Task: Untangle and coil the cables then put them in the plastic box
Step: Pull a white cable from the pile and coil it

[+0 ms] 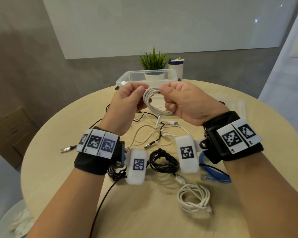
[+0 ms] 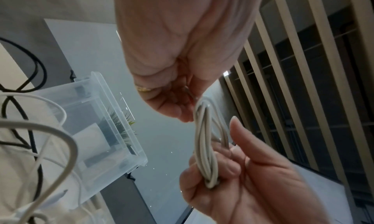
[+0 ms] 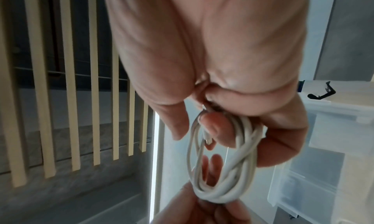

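A white cable [image 1: 152, 103] wound into a small coil hangs in the air between both hands, just in front of the clear plastic box [image 1: 126, 78]. My left hand [image 1: 141, 93] pinches the coil's left side with curled fingers. My right hand [image 1: 164, 100] grips the right side, fingers wrapped round the strands. In the left wrist view the coil [image 2: 206, 147] runs from my left fingertips [image 2: 182, 114] down into the right hand [image 2: 242, 187]. The right wrist view shows the coil [image 3: 222, 179] under my right thumb [image 3: 214, 128], a plug end tucked inside the loop.
Loose tangled white and black cables [image 1: 155, 133] lie mid-table. Nearer me lie a black coil [image 1: 163, 160], a white coil [image 1: 194, 198] and a blue cable [image 1: 213, 172]. A clear lid [image 1: 234, 103] rests at the right. A potted plant [image 1: 153, 62] and a white can [image 1: 175, 66] stand behind the box.
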### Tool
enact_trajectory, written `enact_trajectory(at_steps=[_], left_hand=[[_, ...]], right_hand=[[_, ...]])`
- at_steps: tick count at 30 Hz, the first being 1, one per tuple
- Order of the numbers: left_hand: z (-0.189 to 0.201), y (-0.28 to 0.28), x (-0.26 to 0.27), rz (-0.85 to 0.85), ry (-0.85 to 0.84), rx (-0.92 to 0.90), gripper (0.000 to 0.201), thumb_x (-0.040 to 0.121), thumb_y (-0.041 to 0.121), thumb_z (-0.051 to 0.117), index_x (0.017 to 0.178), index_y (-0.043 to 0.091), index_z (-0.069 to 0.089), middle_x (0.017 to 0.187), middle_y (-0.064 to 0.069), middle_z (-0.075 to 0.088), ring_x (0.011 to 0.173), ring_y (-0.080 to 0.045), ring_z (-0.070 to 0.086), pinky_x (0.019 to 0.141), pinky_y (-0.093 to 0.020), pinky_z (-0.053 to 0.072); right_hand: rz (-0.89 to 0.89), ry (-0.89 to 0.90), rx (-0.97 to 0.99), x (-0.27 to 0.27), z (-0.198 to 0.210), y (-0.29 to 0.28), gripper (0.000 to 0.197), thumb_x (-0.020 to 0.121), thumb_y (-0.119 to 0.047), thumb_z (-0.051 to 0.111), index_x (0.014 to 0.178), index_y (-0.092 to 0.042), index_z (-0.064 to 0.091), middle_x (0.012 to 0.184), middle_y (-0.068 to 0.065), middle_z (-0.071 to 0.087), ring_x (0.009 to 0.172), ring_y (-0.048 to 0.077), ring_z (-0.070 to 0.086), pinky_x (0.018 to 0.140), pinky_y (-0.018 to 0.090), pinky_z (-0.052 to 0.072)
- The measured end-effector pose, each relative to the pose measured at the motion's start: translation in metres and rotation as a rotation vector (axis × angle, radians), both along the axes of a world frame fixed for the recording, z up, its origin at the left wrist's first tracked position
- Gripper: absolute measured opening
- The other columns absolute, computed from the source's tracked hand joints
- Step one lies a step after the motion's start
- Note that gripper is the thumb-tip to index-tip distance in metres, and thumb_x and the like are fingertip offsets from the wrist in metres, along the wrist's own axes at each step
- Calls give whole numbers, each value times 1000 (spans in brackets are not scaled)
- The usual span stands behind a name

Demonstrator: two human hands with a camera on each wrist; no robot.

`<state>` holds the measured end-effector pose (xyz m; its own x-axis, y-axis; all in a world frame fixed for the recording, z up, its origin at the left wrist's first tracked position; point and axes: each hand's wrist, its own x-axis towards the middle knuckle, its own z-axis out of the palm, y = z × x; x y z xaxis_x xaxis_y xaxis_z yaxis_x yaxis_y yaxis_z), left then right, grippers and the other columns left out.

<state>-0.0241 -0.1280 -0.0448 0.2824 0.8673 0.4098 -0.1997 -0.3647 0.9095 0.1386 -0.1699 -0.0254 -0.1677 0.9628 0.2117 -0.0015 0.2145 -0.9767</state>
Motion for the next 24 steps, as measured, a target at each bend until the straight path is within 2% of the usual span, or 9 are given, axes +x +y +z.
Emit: enact_trajectory(at_steps=[2,5,9,11,16,19,24], left_hand=[[1,0,0,6,-130,-52,17,98,2,45,104,18,44,77,-3,69,69,-12,62,67,-25,52],[3,0,1,18,-297,-95,29,98,-4,41,107,22,32,85,-10,70,69,-15,61,69,-25,52],[4,1,0,49,-367,-165,50,98,-3,40,131,31,24,89,-11,71,67,-11,58,65,-21,50],[3,2,-1,63,-380,-193,51,99,-3,39,135,29,21,86,-8,72,66,-9,56,62,-19,48],[3,1,2,48,-334,-137,9,102,8,39,103,15,45,80,1,72,67,-6,57,63,-18,46],[3,-2,2,17,-264,-22,18,102,15,39,95,14,56,83,4,70,67,-6,52,67,-18,44],[4,-5,1,-8,-160,47,33,105,19,30,109,12,61,81,3,68,68,-7,51,70,-20,45]], right_hand=[[-20,-27,26,-1,0,0,17,101,-18,44,96,-10,58,62,-5,44,53,6,31,50,17,29],[-73,24,33,-1,0,3,18,102,-16,43,94,-10,58,54,-8,43,49,5,29,45,14,27],[-86,35,31,-1,0,3,19,102,-16,42,94,-10,58,60,-2,34,47,5,28,43,14,30],[-87,79,25,0,2,2,19,102,-16,42,91,-11,57,60,-2,32,46,4,28,41,14,33],[-188,130,30,2,2,4,22,103,-18,42,87,-14,57,58,-5,32,44,4,30,41,14,36],[-282,49,53,3,-2,9,21,103,-21,43,90,-16,58,61,-5,35,47,5,32,42,14,35],[-355,-71,60,6,-6,14,20,103,-24,41,99,-15,59,65,-4,39,53,8,34,53,24,36]])
